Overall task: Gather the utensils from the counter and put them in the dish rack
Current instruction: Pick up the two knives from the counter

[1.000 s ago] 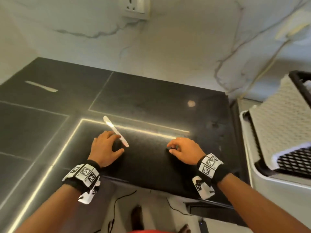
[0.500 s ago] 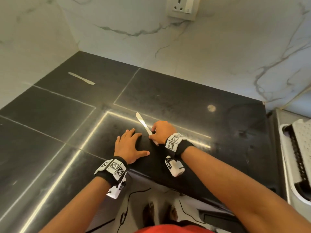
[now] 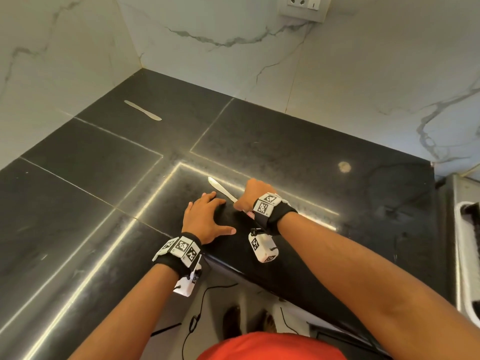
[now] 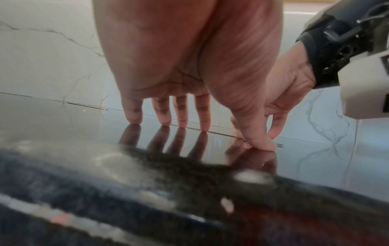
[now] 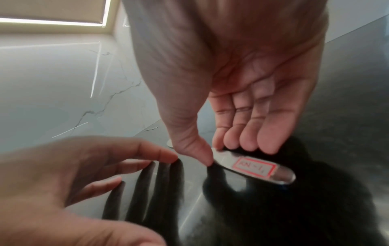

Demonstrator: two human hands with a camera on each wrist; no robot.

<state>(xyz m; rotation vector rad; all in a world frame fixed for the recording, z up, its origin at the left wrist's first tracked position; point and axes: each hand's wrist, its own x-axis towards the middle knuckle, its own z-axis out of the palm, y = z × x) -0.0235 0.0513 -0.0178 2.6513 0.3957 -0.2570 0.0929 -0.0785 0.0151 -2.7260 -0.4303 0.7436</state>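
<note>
**Head view: right hand on the near knife, left hand flat on counter**

Right hand (image 3: 255, 194) sits centre frame, thumb and fingertips pinching the handle of the near knife (image 3: 220, 187). Blade runs up-left from the hand and lies on the black counter (image 3: 285, 157). Right wrist view confirms it: thumb (image 5: 200, 154) on one edge of the handle, fingers on the other, and a red-bordered label (image 5: 253, 168) on the handle end. Can't tell if that end is off the surface.

Left hand (image 3: 205, 219) is just left of the right one, fingers straight and spread, holding nothing. Left wrist view shows its fingertips (image 4: 132, 116) touching the glossy counter.

Second knife (image 3: 142, 110) lies alone in the upper left, near the back corner, well apart from both hands.

Dish rack (image 3: 467, 255): only a white edge shows at the right border.

Wall socket (image 3: 302, 7) top right on the marble wall.
</note>
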